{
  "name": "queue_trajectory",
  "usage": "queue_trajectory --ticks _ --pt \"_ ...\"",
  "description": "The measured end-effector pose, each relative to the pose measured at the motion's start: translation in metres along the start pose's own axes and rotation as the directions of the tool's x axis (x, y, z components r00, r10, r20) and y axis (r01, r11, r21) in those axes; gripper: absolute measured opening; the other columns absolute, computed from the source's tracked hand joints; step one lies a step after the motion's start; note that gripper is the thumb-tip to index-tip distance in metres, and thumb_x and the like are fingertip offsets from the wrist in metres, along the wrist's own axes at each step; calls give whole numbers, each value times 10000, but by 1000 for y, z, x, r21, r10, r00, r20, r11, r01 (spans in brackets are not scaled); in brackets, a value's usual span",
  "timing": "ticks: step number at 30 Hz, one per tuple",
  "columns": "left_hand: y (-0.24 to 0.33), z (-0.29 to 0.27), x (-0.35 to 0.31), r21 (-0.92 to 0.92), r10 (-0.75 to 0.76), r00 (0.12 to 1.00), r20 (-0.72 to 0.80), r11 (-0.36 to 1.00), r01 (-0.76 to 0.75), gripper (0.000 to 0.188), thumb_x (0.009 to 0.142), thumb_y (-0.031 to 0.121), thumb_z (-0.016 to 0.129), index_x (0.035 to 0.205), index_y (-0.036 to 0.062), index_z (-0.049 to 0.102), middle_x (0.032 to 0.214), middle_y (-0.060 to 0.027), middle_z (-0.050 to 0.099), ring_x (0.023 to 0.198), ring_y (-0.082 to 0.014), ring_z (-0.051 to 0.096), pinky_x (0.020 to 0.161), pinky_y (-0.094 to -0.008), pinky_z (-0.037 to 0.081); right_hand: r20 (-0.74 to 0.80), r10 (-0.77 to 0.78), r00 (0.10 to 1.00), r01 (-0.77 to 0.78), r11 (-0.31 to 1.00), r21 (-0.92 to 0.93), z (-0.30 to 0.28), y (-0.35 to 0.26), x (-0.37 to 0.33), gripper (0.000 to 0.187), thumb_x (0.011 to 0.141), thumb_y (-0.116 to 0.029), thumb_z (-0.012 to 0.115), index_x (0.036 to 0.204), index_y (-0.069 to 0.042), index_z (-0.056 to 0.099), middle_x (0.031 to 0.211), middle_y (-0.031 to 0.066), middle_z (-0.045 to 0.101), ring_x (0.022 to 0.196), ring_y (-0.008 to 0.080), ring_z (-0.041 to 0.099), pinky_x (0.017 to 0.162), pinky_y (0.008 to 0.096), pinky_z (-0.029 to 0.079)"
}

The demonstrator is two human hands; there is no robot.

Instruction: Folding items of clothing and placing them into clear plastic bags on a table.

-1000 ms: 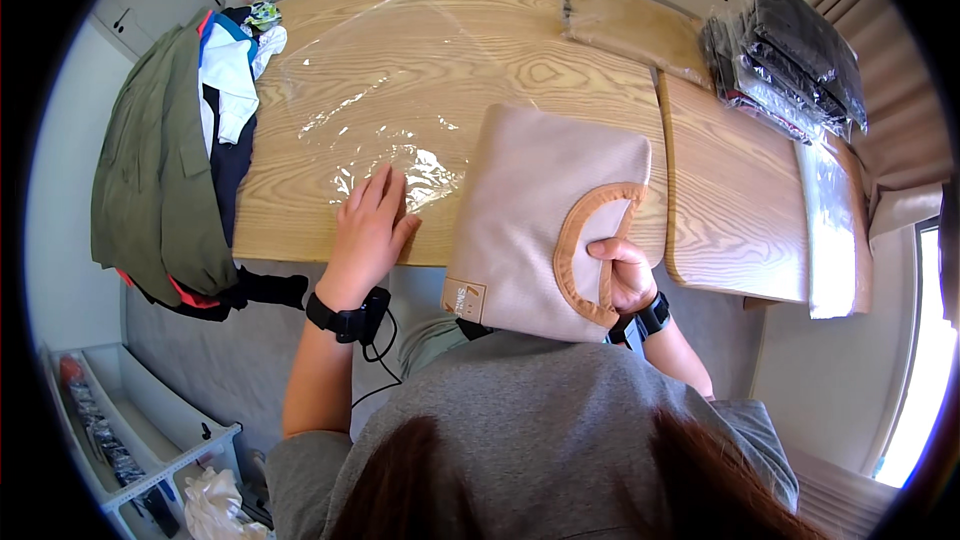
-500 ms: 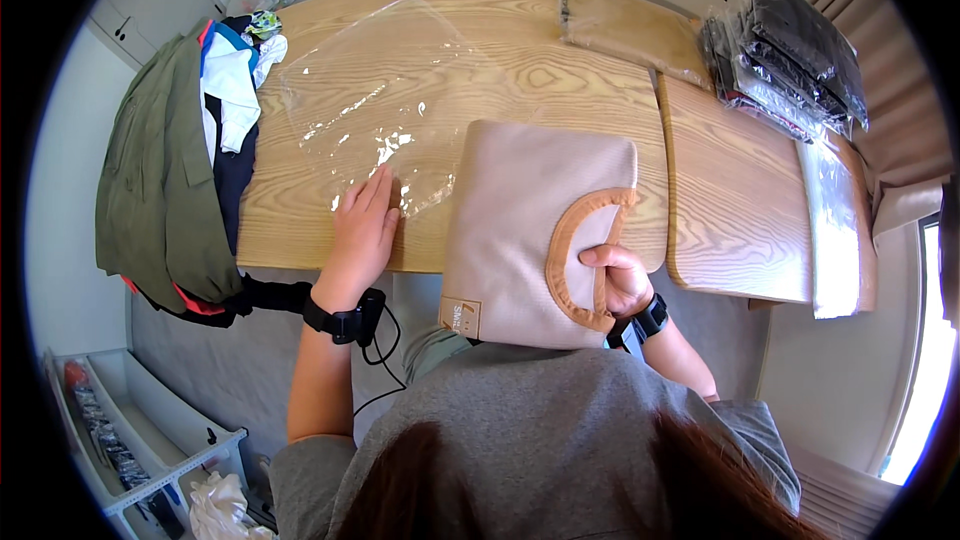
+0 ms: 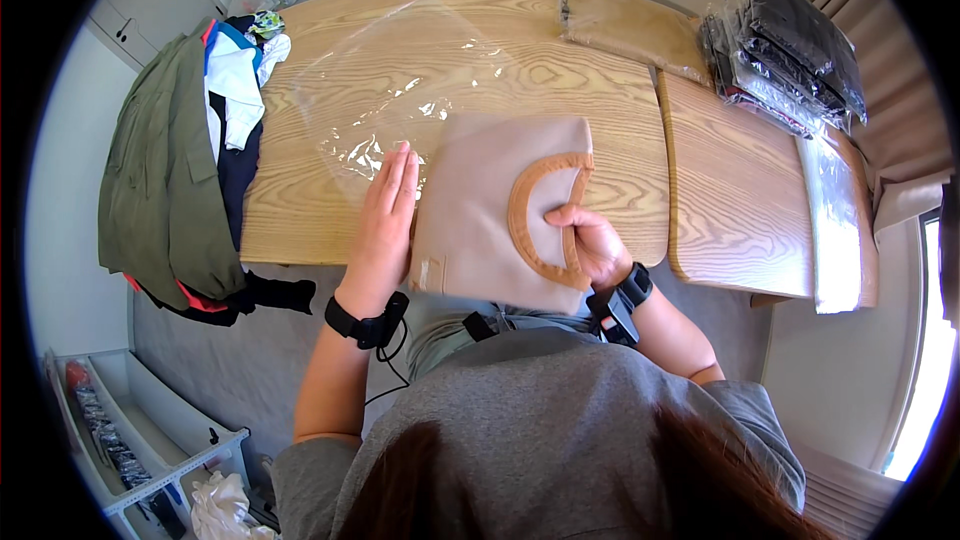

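A folded beige fabric piece [image 3: 470,190], with a curved brown-bound edge and a small tag at its lower left corner, is held over the table's near edge. My right hand [image 3: 598,248] grips its right side, the thumb on top by the curved trim and the other fingers underneath. Along the left side lies my left hand [image 3: 385,215], its fingers stretched out and held flat against or just beside the fabric's edge. Beyond the left fingertips, a clear plastic bag [image 3: 400,55] lies flat on the wooden table; the fabric covers part of its near right side.
Clothes, with an olive garment [image 3: 160,180] on top, hang over the table's left end. A bagged tan item [image 3: 630,30] lies at the back, near a stack of dark bagged packages [image 3: 800,40]. Clear plastic sleeves [image 3: 835,230] lie at far right. A grey bin [image 3: 150,420] stands lower left.
The fabric piece has moved left and slightly away from my body, tilting a little, with my right hand still gripping it. My left hand has moved right to the fabric's left edge. The bag has shifted slightly.
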State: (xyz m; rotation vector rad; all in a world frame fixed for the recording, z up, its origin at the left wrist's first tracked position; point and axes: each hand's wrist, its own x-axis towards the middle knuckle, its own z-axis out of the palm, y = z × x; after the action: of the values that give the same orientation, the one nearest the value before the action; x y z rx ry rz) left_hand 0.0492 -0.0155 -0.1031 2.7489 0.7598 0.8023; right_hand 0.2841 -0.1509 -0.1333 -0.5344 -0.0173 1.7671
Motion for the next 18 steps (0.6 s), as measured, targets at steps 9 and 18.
queue_trajectory --ticks 9,18 --pt "12 -8 -6 -78 -34 998 60 996 38 779 666 -229 404 1404 -10 282 1485 -160 228 1354 -360 250 1100 -452 244 1 -175 984 175 980 95 33 6 40 411 857 -11 493 1263 -3 430 1264 144 508 1163 291 490 1024 443 385" --pt "48 -13 -30 -81 373 884 -283 909 -409 167 702 -14 541 815 47 647 945 -92 642 899 -248 617 801 -390 487 -73 22 997 -25 999 -45 48 4 48 385 936 -68 442 1306 13 370 1315 141 463 1215 284 448 1039 439 367"
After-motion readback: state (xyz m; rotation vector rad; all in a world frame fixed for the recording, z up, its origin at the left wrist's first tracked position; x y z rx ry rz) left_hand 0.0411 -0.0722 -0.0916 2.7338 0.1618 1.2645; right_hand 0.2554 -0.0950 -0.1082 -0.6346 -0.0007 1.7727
